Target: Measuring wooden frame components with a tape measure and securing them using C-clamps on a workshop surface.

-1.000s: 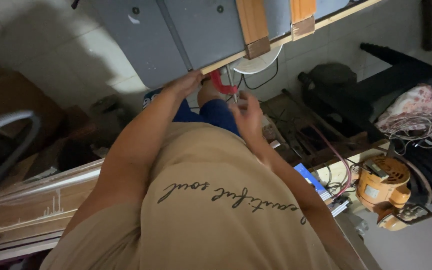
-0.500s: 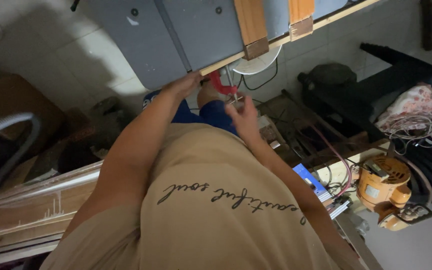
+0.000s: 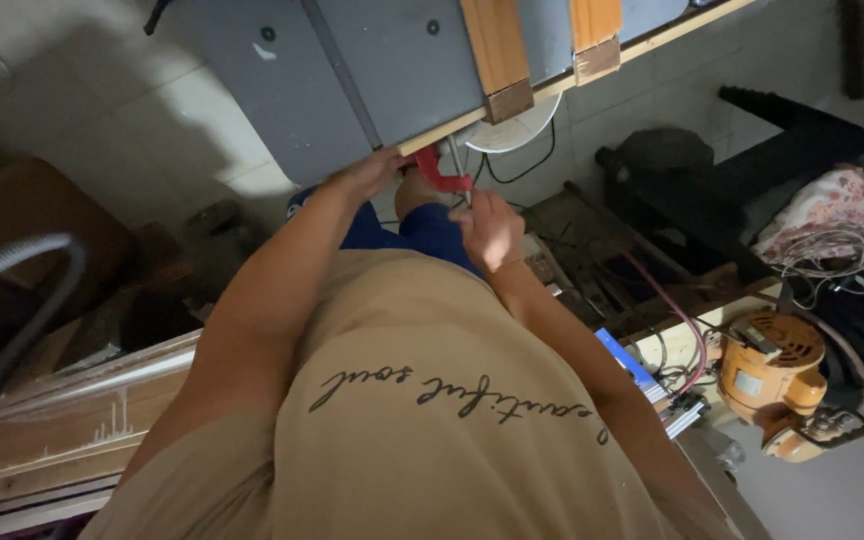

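Looking down over my beige T-shirt, I have both arms stretched toward the edge of a grey panel [image 3: 392, 70] with a pale wooden rim. A red clamp [image 3: 439, 170] bites on that rim. My left hand [image 3: 364, 173] grips the panel's edge just left of the clamp. My right hand [image 3: 492, 228] is closed around the clamp's metal screw below the red jaw. Two wooden strips [image 3: 497, 50] lie across the panel above the clamp.
An orange power tool [image 3: 772, 365] with cables sits at the right, with a flowered cloth and a wire bundle [image 3: 822, 220] above it. Long wooden planks [image 3: 72, 420] and a grey hose [image 3: 12, 290] are at the left. A white disc [image 3: 517, 130] lies under the panel.
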